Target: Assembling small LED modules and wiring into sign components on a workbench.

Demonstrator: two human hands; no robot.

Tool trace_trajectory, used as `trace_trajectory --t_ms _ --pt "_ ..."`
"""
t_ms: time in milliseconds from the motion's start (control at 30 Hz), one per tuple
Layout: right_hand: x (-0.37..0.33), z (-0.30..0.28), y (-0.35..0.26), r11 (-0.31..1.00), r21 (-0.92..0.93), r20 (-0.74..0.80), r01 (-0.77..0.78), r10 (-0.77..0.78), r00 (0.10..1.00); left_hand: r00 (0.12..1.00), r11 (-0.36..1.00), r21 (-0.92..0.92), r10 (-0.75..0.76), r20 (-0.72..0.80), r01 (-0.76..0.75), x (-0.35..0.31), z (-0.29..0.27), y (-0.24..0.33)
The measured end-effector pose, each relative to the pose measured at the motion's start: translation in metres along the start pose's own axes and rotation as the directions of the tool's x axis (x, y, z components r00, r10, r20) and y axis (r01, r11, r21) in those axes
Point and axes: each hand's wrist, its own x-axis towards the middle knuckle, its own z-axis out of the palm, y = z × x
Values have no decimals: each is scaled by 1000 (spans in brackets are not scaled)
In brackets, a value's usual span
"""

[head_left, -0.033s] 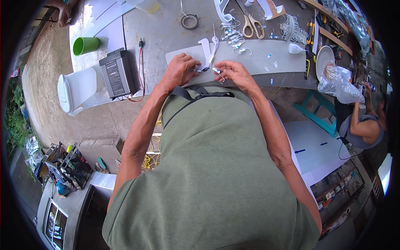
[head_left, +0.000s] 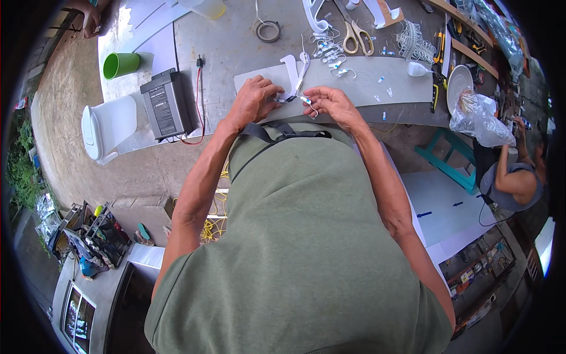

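My left hand [head_left: 254, 101] is closed at the lower end of a white, curved, letter-like piece [head_left: 290, 68] over the near edge of the workbench. Between the fingertips of my right hand [head_left: 331, 105] is a small white-and-blue LED module [head_left: 306, 100], and a short white wire [head_left: 315, 111] curls below it. Something small and dark lies between my two hands, too small to name. Beneath both hands is a flat grey sheet [head_left: 365, 82]. More LED modules on looped wires [head_left: 330, 50] are heaped just beyond my right hand.
Beyond lie scissors [head_left: 356, 38] and a roll of grey tape [head_left: 268, 31]. To the left stand a black power supply [head_left: 167, 105], a green cup [head_left: 121, 65] and a white container [head_left: 109, 131]. A teal stool [head_left: 446, 154] and another person [head_left: 513, 183] are on the right.
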Motion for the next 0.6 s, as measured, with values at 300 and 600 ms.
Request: trace_trajectory --t_ms 300,600 --pt "-7 6 -20 991 -113 51 73 -68 996 1000 1000 29 -2 -20 3 -2 4 -1" --pt "8 9 -25 967 -227 -47 116 -130 990 998 1000 -14 13 -69 -14 -5 4 -3"
